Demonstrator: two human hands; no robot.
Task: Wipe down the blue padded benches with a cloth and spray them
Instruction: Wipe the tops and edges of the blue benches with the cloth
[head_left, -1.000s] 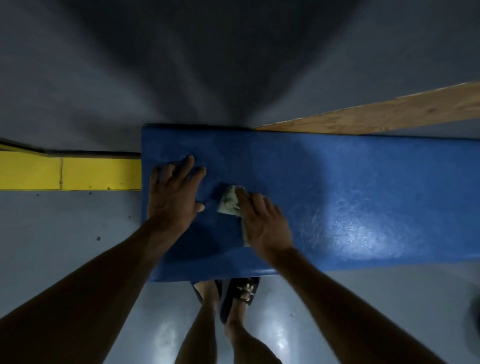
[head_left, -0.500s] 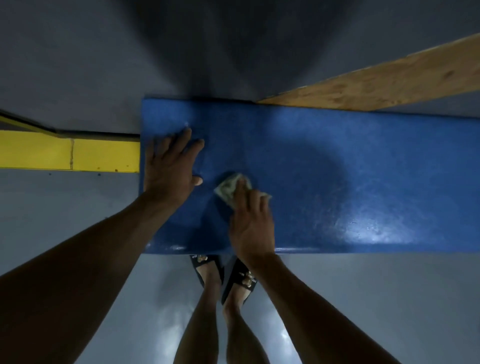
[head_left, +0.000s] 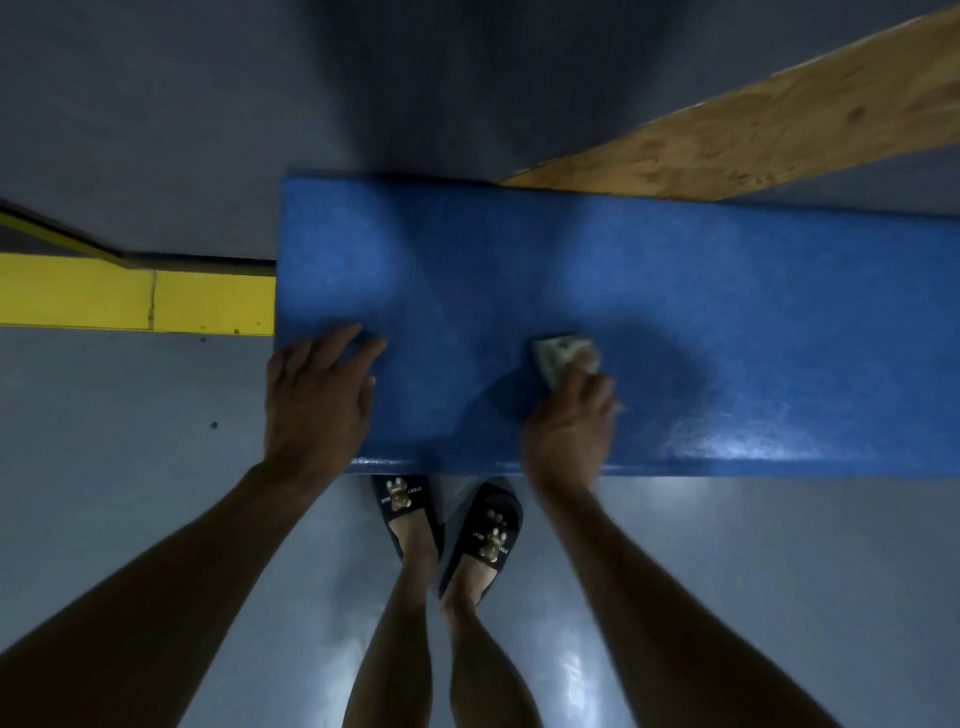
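While the right hand (head_left: 569, 428) presses it, the cloth (head_left: 558, 358) pokes beyond its fingertips.

A blue padded bench (head_left: 675, 291) is seen lying level, its textured surface glossy towards the right near edge. A small, crumpled pale cloth (head_left: 558, 358) is found pressed flat on its top, near the front edge.

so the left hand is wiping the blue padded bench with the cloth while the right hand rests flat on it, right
Not quite: the head view shows the hands swapped. The right hand presses the small pale cloth on the blue padded bench, while the left hand rests flat near its left end.
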